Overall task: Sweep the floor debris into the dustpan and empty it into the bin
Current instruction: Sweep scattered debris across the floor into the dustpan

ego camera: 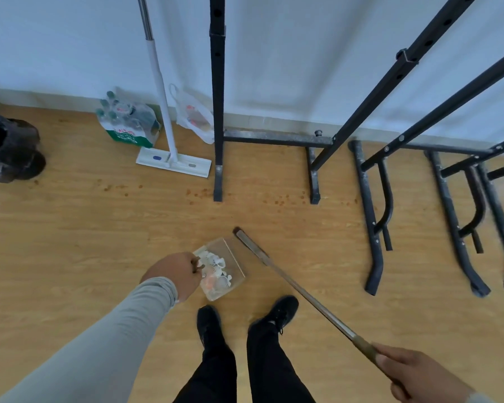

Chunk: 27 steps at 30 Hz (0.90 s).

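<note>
My left hand [177, 274] grips the handle side of a clear dustpan [231, 255] held just above the wooden floor in front of my feet. White and pinkish scraps of debris [216, 273] lie inside it. My right hand [413, 373] is closed around the end of a long broom handle [303, 293] that slants up-left; its narrow dark head [243, 235] sits just right of the dustpan's open edge. A bin lined with a dark bag [9, 146] stands at the far left by the wall.
A white flat mop [172, 161] leans on the wall beside a pack of bottles [127, 122] and a plastic bag [194, 117]. Black metal rack frames [370, 199] cover the floor at the right. Small brown specks [280, 200] dot the floor near them. My black shoes [245, 318] are below.
</note>
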Each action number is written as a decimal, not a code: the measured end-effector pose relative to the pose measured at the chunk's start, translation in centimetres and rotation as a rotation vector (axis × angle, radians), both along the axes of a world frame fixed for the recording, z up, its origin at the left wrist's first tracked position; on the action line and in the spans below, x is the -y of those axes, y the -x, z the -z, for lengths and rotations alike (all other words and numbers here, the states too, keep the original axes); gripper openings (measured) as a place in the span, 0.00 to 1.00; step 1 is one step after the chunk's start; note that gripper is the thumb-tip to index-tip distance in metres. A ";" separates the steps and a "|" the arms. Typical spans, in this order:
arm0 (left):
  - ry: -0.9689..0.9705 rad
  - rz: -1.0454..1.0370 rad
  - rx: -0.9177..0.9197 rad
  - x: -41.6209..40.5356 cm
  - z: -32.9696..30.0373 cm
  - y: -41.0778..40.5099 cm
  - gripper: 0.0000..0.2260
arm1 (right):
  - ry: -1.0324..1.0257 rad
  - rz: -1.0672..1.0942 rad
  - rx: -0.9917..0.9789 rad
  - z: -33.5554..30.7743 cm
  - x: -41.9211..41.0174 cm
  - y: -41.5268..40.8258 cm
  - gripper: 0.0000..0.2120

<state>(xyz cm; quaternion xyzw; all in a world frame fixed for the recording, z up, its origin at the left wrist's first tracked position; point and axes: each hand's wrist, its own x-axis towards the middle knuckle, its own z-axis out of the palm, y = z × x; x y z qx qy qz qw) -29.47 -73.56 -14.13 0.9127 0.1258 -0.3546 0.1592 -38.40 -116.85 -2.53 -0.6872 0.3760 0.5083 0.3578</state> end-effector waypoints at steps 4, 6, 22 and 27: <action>0.013 -0.019 0.010 0.2 0.0 0.2 0.12 | 0.168 -0.292 0.114 5.2 -4.2 -1.1 0.21; 0.025 -0.024 0.017 0.3 0.0 0.1 0.13 | 0.164 -0.352 0.120 7.1 -6.8 -2.3 0.19; 0.102 -0.140 -0.002 -2.8 -3.9 2.9 0.14 | 0.069 -0.159 0.012 -5.2 -6.8 -5.4 0.10; 0.120 -0.259 0.078 -5.2 -7.5 3.4 0.08 | 0.125 -0.115 0.102 -5.9 -8.6 -6.6 0.10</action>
